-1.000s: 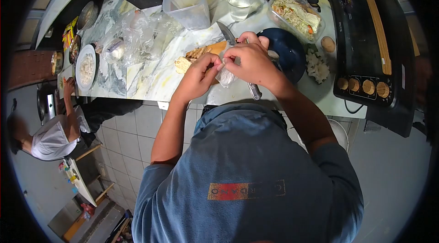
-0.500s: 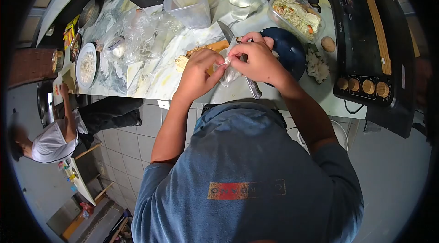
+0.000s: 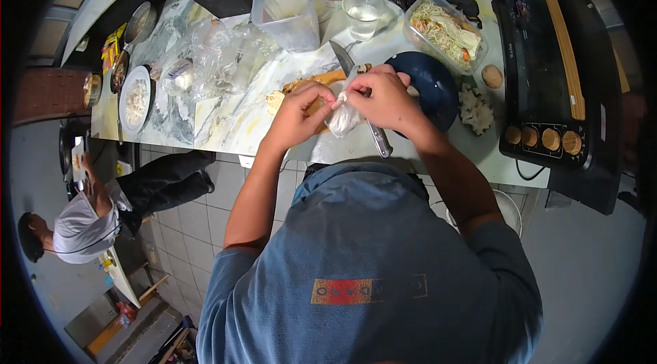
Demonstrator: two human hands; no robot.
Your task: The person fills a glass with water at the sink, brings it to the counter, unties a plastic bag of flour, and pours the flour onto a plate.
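Clear plastic bag [image 3: 343, 121] pinched at its neck by my 2 hands.
My left hand [image 3: 301, 115] and right hand [image 3: 384, 101] were close together, thumb and fingers of each clamped on the gathered neck, evidently to keep the mouth bunched; the bag's body hung by the wooden cutting board [image 3: 334, 77], contact not determinable. The knife [image 3: 380, 141] lay beneath my right hand, handle towards me, presumably for ready reach; the dark blue bowl [image 3: 430, 90] stood just beside that hand, likely for the same reason. Writing: the print [image 3: 349, 289] on my shirt [image 3: 369, 227] was inverted, DANO legible, the rest faint; lettering on the countertop oven [image 3: 537, 69] was too small to read.
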